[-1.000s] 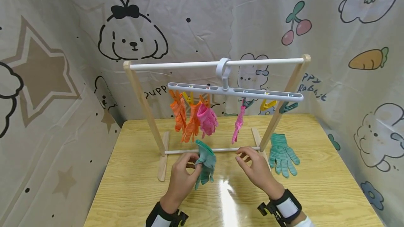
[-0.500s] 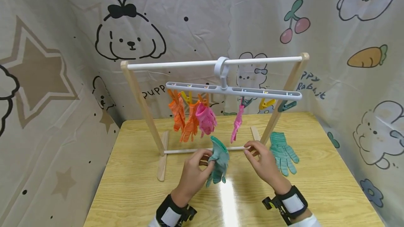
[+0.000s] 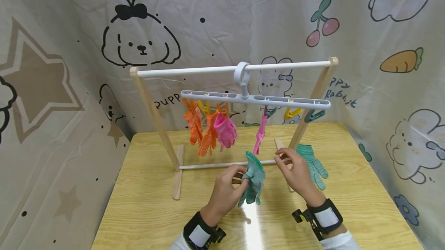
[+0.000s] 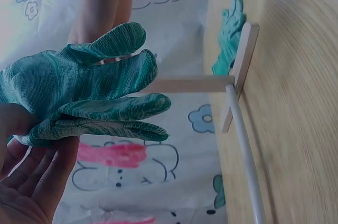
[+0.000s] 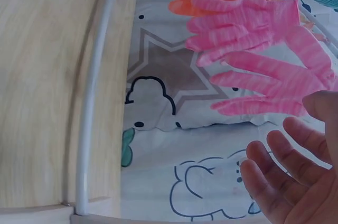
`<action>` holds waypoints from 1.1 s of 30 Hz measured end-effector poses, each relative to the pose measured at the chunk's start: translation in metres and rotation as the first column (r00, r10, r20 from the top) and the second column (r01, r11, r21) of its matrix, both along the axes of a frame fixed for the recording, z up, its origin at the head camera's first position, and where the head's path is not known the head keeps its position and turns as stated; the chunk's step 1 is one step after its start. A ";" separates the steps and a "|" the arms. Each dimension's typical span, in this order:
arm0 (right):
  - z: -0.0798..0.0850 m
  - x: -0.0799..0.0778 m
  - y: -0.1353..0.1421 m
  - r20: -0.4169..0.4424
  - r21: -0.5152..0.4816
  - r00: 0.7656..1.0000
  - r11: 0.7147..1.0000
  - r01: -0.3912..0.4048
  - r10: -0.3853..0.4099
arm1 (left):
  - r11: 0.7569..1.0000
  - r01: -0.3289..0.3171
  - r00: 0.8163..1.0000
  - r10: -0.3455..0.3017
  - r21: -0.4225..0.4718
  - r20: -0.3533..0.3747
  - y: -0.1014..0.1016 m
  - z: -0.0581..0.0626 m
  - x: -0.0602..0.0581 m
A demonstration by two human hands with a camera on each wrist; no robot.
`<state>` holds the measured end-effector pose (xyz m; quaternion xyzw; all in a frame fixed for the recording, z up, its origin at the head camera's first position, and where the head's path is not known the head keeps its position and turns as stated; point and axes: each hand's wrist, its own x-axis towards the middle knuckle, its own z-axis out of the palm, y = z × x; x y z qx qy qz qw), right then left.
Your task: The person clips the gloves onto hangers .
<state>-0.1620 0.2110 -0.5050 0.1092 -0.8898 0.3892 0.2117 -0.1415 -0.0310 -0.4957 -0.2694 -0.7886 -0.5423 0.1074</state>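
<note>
My left hand [image 3: 227, 188] pinches a green knit glove [image 3: 255, 180] near its cuff, above the table and in front of the rack. In the left wrist view the glove's fingers [image 4: 116, 108] point to the right, with my thumb and fingertips on its near edge. My right hand [image 3: 297, 170] hovers by the rack's right leg, fingers loosely bent, holding nothing. Behind it a second green glove [image 3: 314, 169] lies on the table, partly hidden. Pink gloves [image 5: 243, 28] hang beyond the right hand in the right wrist view.
A wooden rack with a white top rod [image 3: 194, 71] carries a grey clip hanger [image 3: 257, 98]. Orange gloves [image 3: 208, 134] and pink gloves [image 3: 226, 130] hang from its clips. A yellow clip [image 3: 292, 114] and a dark teal clip [image 3: 314, 116] hold nothing. A lower rod [image 3: 208, 165] crosses near the table.
My left hand has carried the green glove to the right along the front of the rack. My right hand has shifted right and slightly up. The view has drifted a little.
</note>
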 end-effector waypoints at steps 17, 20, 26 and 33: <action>0.025 -0.013 0.013 -0.069 -0.013 0.997 1.000 0.028 -0.029 | 1.000 0.021 1.000 -0.021 -0.003 -0.013 0.030 0.003 -0.007; 0.031 -0.016 0.014 -0.082 -0.033 0.996 0.999 0.030 -0.032 | 1.000 0.010 1.000 -0.010 0.000 -0.013 0.033 0.004 -0.010; 0.043 -0.020 0.012 -0.102 -0.071 0.994 0.997 0.041 -0.048 | 1.000 0.010 1.000 -0.009 0.025 -0.020 0.040 0.006 -0.015; 0.059 -0.021 0.005 -0.115 -0.153 0.989 0.985 0.080 -0.098 | 0.998 0.014 1.000 -0.013 0.053 -0.022 0.046 0.009 -0.019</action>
